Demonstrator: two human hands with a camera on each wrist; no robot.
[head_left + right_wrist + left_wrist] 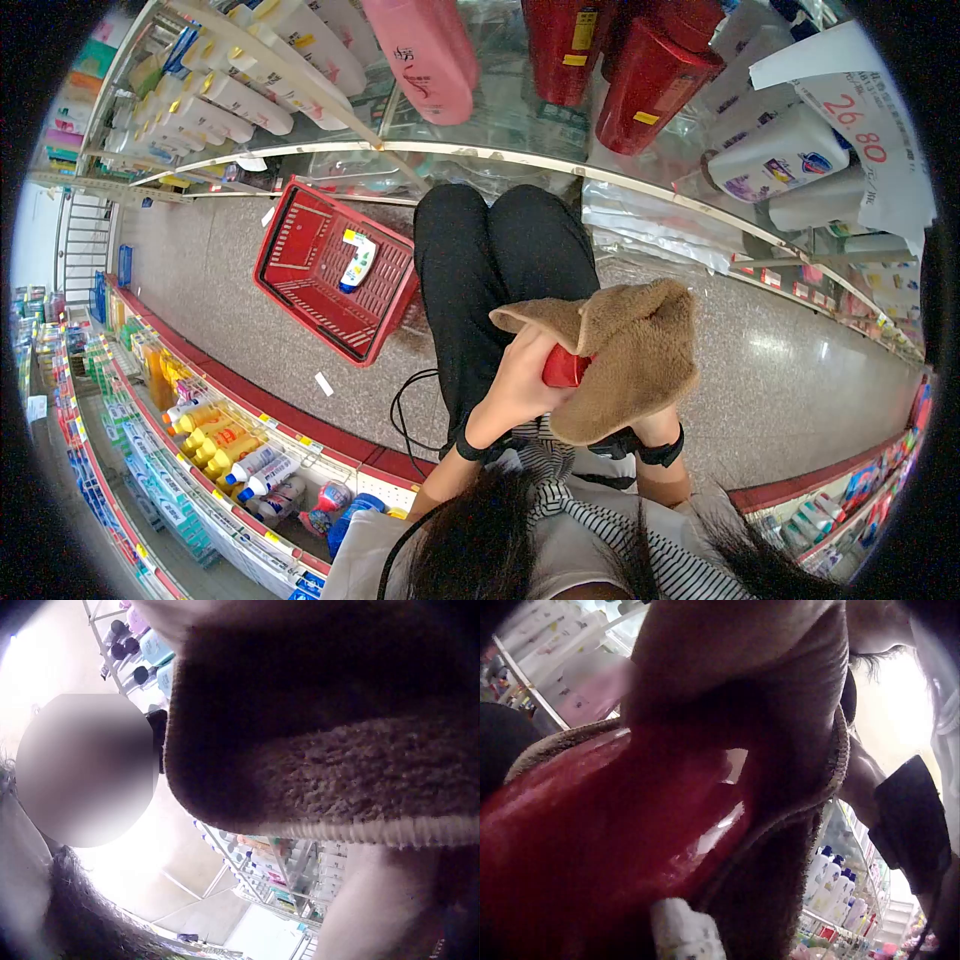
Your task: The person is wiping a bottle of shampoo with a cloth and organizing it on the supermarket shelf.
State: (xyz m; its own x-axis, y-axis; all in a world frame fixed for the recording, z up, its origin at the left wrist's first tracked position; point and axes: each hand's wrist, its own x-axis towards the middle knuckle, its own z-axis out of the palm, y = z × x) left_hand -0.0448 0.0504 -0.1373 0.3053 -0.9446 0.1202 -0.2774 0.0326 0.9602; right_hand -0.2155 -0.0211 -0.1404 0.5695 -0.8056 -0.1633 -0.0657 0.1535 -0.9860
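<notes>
In the head view my left hand [522, 378] grips a shiny red bottle [566, 367] in front of the lap. A fuzzy brown cloth [640, 350] with a stitched edge wraps over and around the bottle, hiding most of it. Beneath the cloth's lower right side my right hand [656, 424] holds it, its fingers covered. The left wrist view shows the red bottle [570, 832] close up, with the cloth [769, 892] hanging along its side. Brown cloth [352, 772] fills much of the right wrist view.
A red shopping basket [330, 280] with a white bottle [357, 262] inside stands on the floor at left. Ahead, a glass shelf holds a pink bottle [425, 60] and red bottles [660, 75]. A low shelf [300, 440] of yellow and white bottles runs behind at left.
</notes>
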